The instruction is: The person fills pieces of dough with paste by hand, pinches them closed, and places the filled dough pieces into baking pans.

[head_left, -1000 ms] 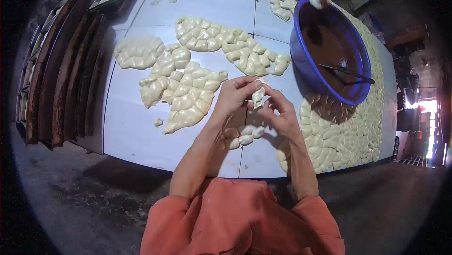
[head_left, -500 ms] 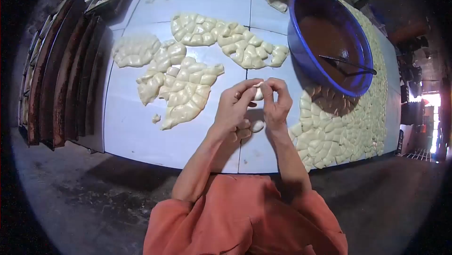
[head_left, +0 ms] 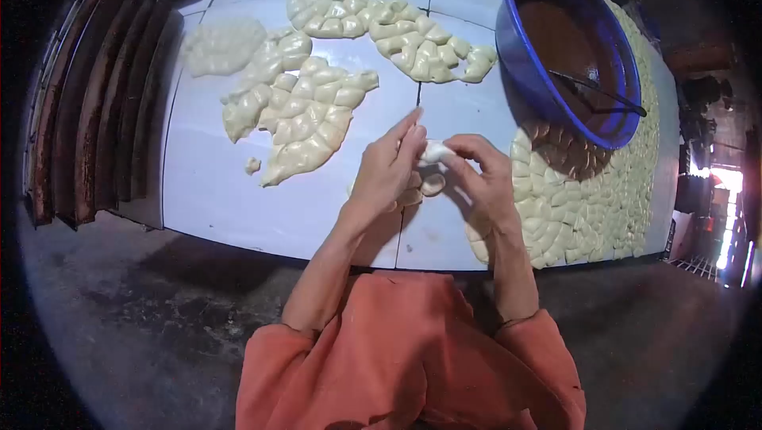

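A small white piece of dough (head_left: 434, 152) is held above the table between my two hands. My left hand (head_left: 387, 166) has its fingers straight and pressed together, with the thumb against the dough's left end. On the other side, my right hand (head_left: 486, 174) pinches the dough between thumb and bent fingers. Beneath them a few small dough pieces (head_left: 432, 185) lie on the white table, partly hidden by my left hand. Flat patches of joined pale dough pieces (head_left: 313, 116) spread out to the left and beyond my hands.
A blue basin (head_left: 512, 49) of brown paste, with a dark stick-like tool (head_left: 599, 95) in it, stands at the right. Around it many dough pieces (head_left: 587, 215) cover the white table (head_left: 230, 200). Rusty metal trays (head_left: 99, 112) stand on edge at the left.
My left fingers have straightened from a pinch, and the dough between my hands looks more stretched sideways. My right hand has shifted slightly right. The view has tilted, moving the table upward.
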The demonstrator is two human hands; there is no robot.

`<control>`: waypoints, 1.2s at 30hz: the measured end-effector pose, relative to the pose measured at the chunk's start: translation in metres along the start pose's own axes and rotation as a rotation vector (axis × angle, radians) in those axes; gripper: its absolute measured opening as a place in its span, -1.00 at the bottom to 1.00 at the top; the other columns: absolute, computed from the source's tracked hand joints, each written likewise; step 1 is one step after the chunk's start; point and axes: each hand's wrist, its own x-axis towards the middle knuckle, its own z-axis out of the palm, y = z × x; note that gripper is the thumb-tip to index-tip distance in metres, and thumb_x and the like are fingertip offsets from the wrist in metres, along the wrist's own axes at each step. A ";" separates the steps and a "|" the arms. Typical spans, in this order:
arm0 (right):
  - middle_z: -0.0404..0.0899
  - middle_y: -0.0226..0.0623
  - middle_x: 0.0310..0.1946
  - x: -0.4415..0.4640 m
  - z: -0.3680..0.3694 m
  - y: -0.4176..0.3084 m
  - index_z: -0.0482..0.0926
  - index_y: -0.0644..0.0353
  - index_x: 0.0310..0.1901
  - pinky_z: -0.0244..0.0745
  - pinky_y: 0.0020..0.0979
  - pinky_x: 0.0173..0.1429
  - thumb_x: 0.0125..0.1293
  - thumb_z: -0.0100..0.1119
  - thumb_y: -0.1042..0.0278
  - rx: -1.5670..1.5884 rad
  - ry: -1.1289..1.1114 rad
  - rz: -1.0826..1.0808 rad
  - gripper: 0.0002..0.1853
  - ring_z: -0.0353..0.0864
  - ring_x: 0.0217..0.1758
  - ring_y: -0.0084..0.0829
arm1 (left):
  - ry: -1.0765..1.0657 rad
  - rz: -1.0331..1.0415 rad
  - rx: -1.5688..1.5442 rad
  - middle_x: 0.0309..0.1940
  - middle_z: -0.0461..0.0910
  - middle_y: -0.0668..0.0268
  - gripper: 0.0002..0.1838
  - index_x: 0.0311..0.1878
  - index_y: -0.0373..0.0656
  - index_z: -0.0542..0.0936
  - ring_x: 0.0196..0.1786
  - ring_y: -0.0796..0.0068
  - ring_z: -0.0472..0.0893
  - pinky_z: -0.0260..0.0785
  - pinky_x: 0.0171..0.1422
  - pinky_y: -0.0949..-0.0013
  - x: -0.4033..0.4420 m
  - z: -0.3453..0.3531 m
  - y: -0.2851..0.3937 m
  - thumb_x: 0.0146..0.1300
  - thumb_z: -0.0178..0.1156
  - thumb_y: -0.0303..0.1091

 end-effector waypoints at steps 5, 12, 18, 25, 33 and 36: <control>0.71 -0.16 -0.17 -0.005 -0.001 0.014 0.64 0.34 0.04 0.58 -0.38 -0.05 0.35 0.27 0.42 0.153 -0.144 0.309 -0.72 0.70 -0.11 -0.37 | -0.170 0.430 0.704 0.09 0.64 0.02 -0.17 0.46 -0.24 0.34 0.02 0.03 0.63 0.41 0.22 0.10 -0.028 -0.019 -0.004 0.20 0.45 -0.10; 0.69 -0.06 -0.13 -0.018 -0.011 0.030 0.64 0.34 0.04 0.55 -0.25 0.04 0.40 0.20 0.28 -0.015 -0.337 0.305 -0.68 0.69 -0.09 -0.15 | -0.188 0.419 0.919 0.07 0.56 0.27 -0.27 0.23 -0.11 0.50 0.17 0.20 0.52 0.24 0.29 0.07 -0.042 -0.016 -0.027 -0.05 0.54 -0.17; 0.61 -0.08 -0.05 -0.022 -0.008 0.003 0.53 0.28 0.20 0.55 -0.22 0.03 0.24 0.36 0.30 -0.167 -0.464 0.118 -0.49 0.65 -0.07 -0.10 | -0.185 0.425 0.945 -0.01 0.57 0.24 -0.47 0.13 -0.11 0.56 0.10 0.17 0.53 0.28 0.25 0.09 -0.041 -0.009 -0.024 0.07 0.45 -0.27; 0.56 -0.12 0.04 -0.020 -0.002 0.016 0.49 0.19 0.27 0.50 -0.11 0.02 0.16 0.40 0.01 -0.535 -0.511 -0.117 -0.31 0.59 -0.03 -0.08 | -0.190 0.506 0.928 0.04 0.59 0.22 -0.31 0.33 -0.11 0.46 0.15 0.16 0.54 0.27 0.31 0.03 -0.042 -0.012 -0.032 0.12 0.42 -0.17; 0.43 0.04 0.30 -0.019 -0.009 0.020 0.37 0.14 0.43 0.42 0.00 0.22 0.00 0.32 -0.50 -0.635 -0.244 -0.259 0.08 0.52 0.20 0.03 | -0.087 0.532 1.038 0.37 0.41 0.13 0.13 0.49 -0.03 0.35 0.22 0.11 0.52 0.27 0.32 -0.04 -0.070 -0.078 -0.020 -0.18 0.51 0.26; 0.44 -0.04 0.30 -0.006 0.006 0.021 0.44 0.08 0.38 0.40 -0.08 0.23 0.00 0.37 -0.46 -0.542 -0.411 -0.440 0.00 0.51 0.19 -0.04 | -0.102 0.536 0.998 0.27 0.48 0.14 0.02 0.41 -0.07 0.45 0.10 0.11 0.57 0.37 0.20 0.04 -0.069 -0.082 -0.030 -0.11 0.48 0.27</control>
